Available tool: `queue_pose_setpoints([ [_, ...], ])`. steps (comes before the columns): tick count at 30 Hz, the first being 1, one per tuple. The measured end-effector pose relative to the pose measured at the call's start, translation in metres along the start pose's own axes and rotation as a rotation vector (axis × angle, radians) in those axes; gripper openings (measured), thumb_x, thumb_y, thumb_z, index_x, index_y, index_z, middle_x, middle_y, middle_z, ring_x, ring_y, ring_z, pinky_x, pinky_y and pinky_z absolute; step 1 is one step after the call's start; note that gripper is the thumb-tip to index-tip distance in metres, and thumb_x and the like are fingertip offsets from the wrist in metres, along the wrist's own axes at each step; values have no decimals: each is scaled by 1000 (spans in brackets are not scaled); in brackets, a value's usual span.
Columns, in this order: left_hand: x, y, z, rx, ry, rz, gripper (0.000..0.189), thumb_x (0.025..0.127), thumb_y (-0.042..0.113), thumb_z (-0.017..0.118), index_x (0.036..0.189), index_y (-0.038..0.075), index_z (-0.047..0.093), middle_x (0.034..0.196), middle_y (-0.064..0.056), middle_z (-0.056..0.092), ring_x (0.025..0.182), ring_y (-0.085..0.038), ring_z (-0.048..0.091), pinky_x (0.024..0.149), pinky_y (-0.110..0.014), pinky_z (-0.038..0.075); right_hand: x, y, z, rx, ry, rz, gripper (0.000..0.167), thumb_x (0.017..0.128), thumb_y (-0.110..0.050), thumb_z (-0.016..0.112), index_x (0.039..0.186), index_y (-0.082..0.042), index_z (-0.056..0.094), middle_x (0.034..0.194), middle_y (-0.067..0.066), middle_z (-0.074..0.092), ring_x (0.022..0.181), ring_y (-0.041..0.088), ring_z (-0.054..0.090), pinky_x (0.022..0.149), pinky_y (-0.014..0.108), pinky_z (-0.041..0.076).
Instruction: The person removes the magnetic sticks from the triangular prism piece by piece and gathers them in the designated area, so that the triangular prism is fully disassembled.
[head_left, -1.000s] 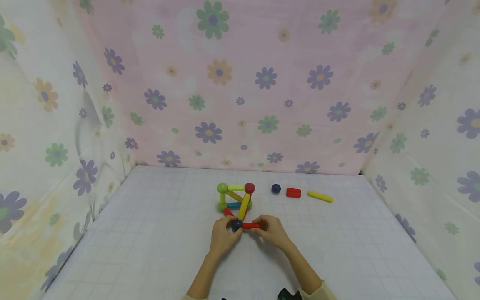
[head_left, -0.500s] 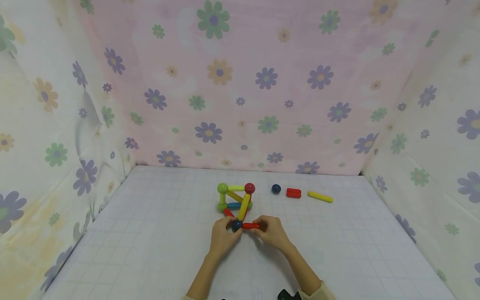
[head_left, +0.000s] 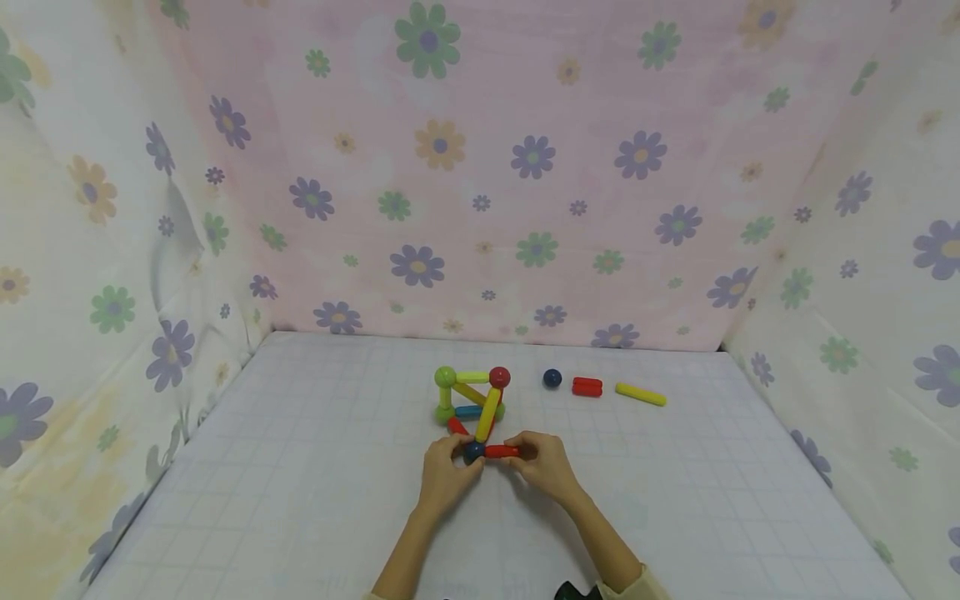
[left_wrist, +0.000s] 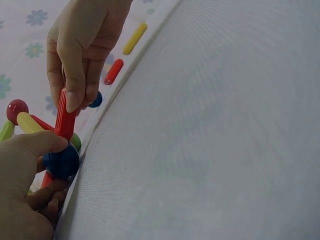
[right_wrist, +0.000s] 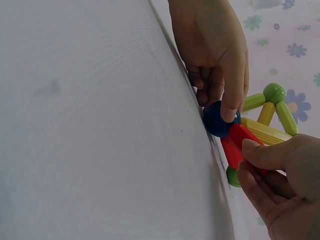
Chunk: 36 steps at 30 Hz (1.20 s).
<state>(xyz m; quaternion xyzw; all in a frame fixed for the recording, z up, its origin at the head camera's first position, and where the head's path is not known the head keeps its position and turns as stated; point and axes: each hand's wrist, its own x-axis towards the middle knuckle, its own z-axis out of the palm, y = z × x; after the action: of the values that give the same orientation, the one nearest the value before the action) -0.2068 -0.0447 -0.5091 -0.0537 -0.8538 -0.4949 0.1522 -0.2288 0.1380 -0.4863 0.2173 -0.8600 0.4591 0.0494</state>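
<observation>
At the near corner of a frame of coloured rods and balls, my left hand (head_left: 447, 473) pinches a dark blue ball (left_wrist: 62, 161) between thumb and fingers. My right hand (head_left: 546, 463) grips a short red rod (head_left: 501, 452) by its right part; the rod's left end touches the blue ball. From that ball a yellow rod (head_left: 487, 414) slants up to a red ball (head_left: 499, 377). Behind stand green balls, one of them the top-left green ball (head_left: 446, 377), joined by green, yellow, blue and red rods. Fingertips hide part of the red rod's right end.
To the right of the frame lie a loose dark blue ball (head_left: 552, 378), a pair of red rods (head_left: 587, 386) side by side, and a yellow rod (head_left: 641, 393). Flowered cloth (head_left: 480, 208) walls in the white table (head_left: 300, 467) at the back and sides.
</observation>
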Motion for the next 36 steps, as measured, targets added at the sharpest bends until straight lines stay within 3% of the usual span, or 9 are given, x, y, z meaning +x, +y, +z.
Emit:
queue_pose_setpoints([
  [6, 0, 0, 0, -1, -6, -20, 29, 74, 13, 74, 101, 3, 69, 92, -6, 66, 89, -20, 55, 80, -37, 46, 1, 8, 0, 52, -21, 74, 18, 77, 1, 73, 94, -2, 70, 86, 7, 70, 72, 15, 61, 70, 19, 51],
  [12, 0, 0, 1, -9, -12, -26, 31, 73, 12, 75, 102, 2, 69, 93, -6, 66, 90, -20, 55, 81, -37, 45, 1, 8, -6, 168, -101, 180, 22, 81, -8, 72, 100, 2, 68, 90, 12, 68, 76, 16, 59, 70, 17, 49],
  [18, -1, -1, 2, -17, -13, -11, 31, 73, 11, 76, 102, 2, 69, 94, -6, 67, 91, -20, 55, 81, -38, 45, 0, -12, -19, 246, -168, 204, 20, 83, -3, 68, 99, 10, 66, 90, 20, 67, 75, 20, 60, 70, 19, 48],
  [23, -1, 0, 2, -21, -10, -10, 31, 73, 12, 76, 102, 2, 70, 94, -6, 67, 92, -20, 55, 82, -38, 45, 2, -3, -21, 266, -207, 228, 22, 83, -4, 68, 100, 9, 65, 90, 16, 67, 76, 17, 59, 70, 22, 47],
  [27, -1, 0, 1, -19, -20, -19, 30, 74, 13, 76, 102, 3, 69, 94, -6, 67, 92, -20, 55, 82, -38, 45, 3, 14, -18, 301, -196, 253, 24, 83, -9, 70, 102, 6, 67, 92, 11, 68, 76, 14, 59, 68, 23, 47],
  [30, -1, -1, 1, -19, -24, -19, 30, 74, 13, 75, 102, 3, 69, 94, -6, 66, 92, -20, 55, 83, -39, 45, 3, 25, -17, 308, -149, 316, 26, 82, -14, 72, 103, 1, 68, 94, 9, 68, 80, 16, 58, 68, 25, 47],
  [36, -2, -2, 1, -15, -16, -20, 29, 74, 13, 75, 101, 3, 70, 93, -6, 66, 92, -21, 56, 82, -40, 44, 4, 43, -34, 317, -59, 415, 29, 84, -17, 71, 109, -4, 65, 100, 6, 67, 87, 18, 59, 74, 26, 48],
])
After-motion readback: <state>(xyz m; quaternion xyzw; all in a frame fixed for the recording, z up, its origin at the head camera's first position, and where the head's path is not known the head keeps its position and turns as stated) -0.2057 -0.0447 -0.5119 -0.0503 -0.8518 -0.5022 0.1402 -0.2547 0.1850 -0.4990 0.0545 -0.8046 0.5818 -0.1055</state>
